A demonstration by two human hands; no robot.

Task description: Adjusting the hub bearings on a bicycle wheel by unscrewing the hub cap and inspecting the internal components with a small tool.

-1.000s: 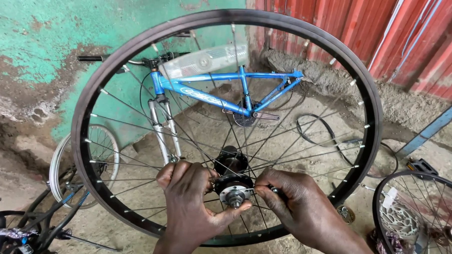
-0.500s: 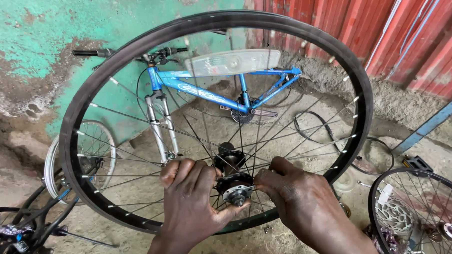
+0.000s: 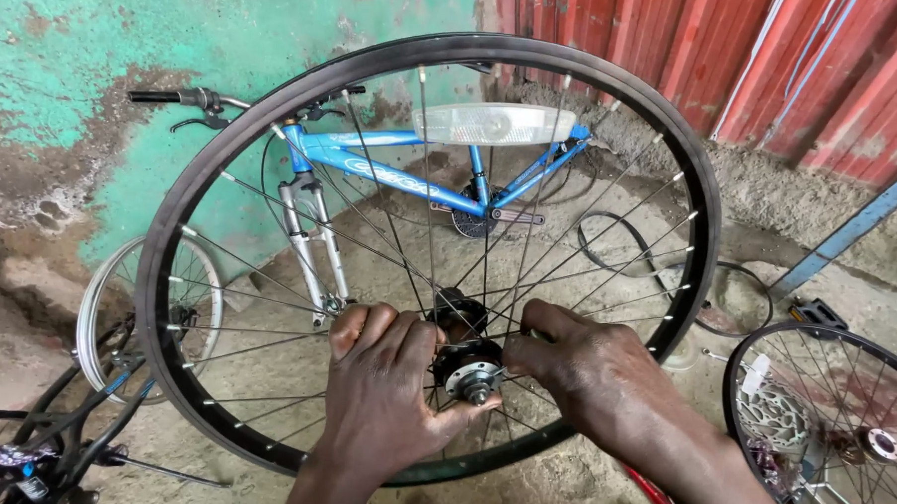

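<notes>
Black bike wheel [image 3: 169, 272] held upright in front of the camera, rim + spokes filling most of the view, hub [image 3: 469, 367] near centre-bottom. Left hand [image 3: 384, 399] wraps the hub from the left, fingers curled over the spokes, thumb under the axle end; closed on the hub. Right hand [image 3: 593, 381] comes in from the right, fingers curled and pressed to the hub's right side at the spokes; closed, gripping the hub too. Silver axle nut faces the camera between both hands. Clear spoke reflector [image 3: 493, 124] sits high in the wheel, approx. at the top.

Behind, seen thru the spokes: blue bike frame [image 3: 392, 171] w/ silver fork, leaning by the green flaking wall [image 3: 128, 32]; black handlebar sticks out left. Red corrugated metal sheet [image 3: 773, 65] at upper right. A silver rim [image 3: 103, 319] stands at left, partly behind the black wheel. Another spoked wheel [image 3: 763, 362] w/ disc rotor at lower right, on the dirt floor [image 3: 520, 483]. A loose black tyre loop [image 3: 618, 243] lies on the ground past the held wheel. Dark bike parts in the bottom-left corner, too cropped to tell.
</notes>
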